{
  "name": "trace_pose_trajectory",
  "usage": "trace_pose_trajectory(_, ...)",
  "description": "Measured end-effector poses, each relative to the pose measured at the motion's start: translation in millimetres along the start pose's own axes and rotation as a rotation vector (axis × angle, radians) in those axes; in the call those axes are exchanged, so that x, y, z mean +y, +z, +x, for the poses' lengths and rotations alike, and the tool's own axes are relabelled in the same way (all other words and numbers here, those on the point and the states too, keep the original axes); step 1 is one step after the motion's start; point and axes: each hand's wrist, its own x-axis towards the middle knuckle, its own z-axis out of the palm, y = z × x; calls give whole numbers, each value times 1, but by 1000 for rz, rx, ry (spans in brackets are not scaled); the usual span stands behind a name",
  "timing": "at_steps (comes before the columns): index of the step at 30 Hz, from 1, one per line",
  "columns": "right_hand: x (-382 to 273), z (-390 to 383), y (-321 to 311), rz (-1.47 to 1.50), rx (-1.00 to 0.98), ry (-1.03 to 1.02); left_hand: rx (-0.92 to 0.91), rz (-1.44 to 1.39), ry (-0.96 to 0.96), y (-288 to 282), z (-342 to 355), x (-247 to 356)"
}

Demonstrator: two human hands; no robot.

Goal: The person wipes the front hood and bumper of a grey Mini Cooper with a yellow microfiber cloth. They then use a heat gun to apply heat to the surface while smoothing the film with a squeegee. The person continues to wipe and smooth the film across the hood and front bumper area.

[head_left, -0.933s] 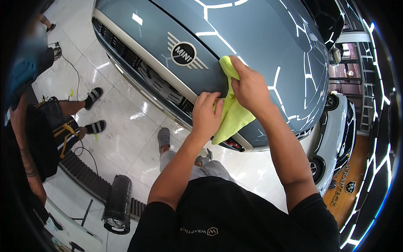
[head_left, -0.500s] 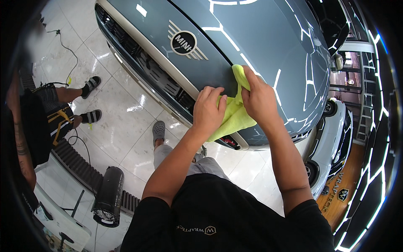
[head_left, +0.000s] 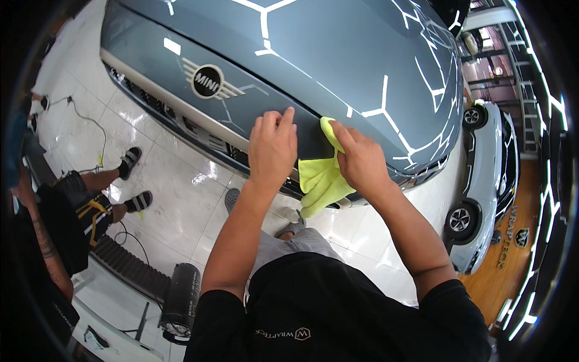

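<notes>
A glossy grey-blue car's front (head_left: 181, 54) lies before me, with a winged round badge (head_left: 207, 82) on its front panel. My right hand (head_left: 363, 158) grips a yellow-green microfiber cloth (head_left: 322, 184), its folded tip showing above my fingers at the hood seam. The rest of the cloth hangs down over the panel toward the bumper. To the left of the cloth, my left hand (head_left: 272, 148) rests on the panel with its fingers stretched out and nothing visible in it. The surface under my left palm is hidden.
On the left, another person in sandals (head_left: 137, 202) stands near a black cable (head_left: 90, 123). A black cylindrical device (head_left: 181, 298) is at the lower left, beside a pale panel (head_left: 114, 332). A white car (head_left: 482, 187) is parked at the right. Glossy tiles (head_left: 175, 181) cover the floor.
My left hand has come away from the cloth and straightened its fingers on the panel. My right hand keeps the cloth, which now hangs looser. The view has shifted, moving the badge leftward.
</notes>
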Motion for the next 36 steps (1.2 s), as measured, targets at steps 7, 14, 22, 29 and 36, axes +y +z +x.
trace_pose_trajectory(7,51,-64,0,-74,8,14,-87,227,91,-1,9,9)
trace_pose_trajectory(14,124,-148,-7,-210,-18,-16,-135,382,267,8,6,28)
trace_pose_trajectory(22,182,-256,1,182,322,599,-409,30,449,54,-53,106)
trace_pose_trajectory(29,51,-245,-11,1429,550,439,-1071,-753,-279,72,-94,205)
trace_pose_trajectory(36,100,-399,279,1195,125,1257,-473,122,837,102,161,242)
